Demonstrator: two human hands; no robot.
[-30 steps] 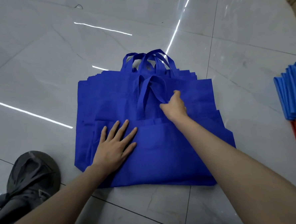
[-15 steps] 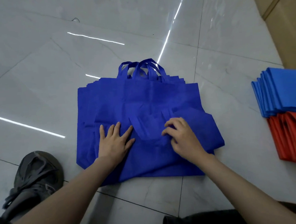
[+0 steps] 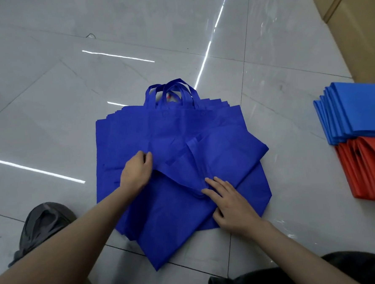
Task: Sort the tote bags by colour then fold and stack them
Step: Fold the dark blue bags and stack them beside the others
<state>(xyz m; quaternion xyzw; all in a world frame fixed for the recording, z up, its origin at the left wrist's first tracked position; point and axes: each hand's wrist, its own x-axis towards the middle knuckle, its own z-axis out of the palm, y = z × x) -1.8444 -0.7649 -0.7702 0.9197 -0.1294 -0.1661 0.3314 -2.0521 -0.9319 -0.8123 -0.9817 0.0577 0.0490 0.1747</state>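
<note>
A pile of dark blue tote bags [image 3: 124, 134] lies flat on the floor, handles [image 3: 172, 92] pointing away from me. The top blue bag [image 3: 222, 153] is partly folded and skewed, one corner hanging toward me. My left hand [image 3: 138, 171] pinches the folded edge of this top bag at its left side. My right hand [image 3: 229, 203] presses with straight fingers on the fold near the bag's lower middle. At the right lie a stack of folded lighter blue bags [image 3: 360, 109] and, nearer me, a stack of folded red bags [image 3: 372, 170].
The floor is glossy pale marble tile [image 3: 48, 106] with bright light streaks. A grey shoe [image 3: 42, 227] sits at the lower left. A beige wall or cardboard surface [image 3: 364, 32] stands at the upper right. Dark trousers [image 3: 278, 276] show at the bottom edge.
The top bag has been folded over and turned askew, its corner now hanging toward me. My left hand went from flat to pinching the edge. My right hand slid lower and flattened.
</note>
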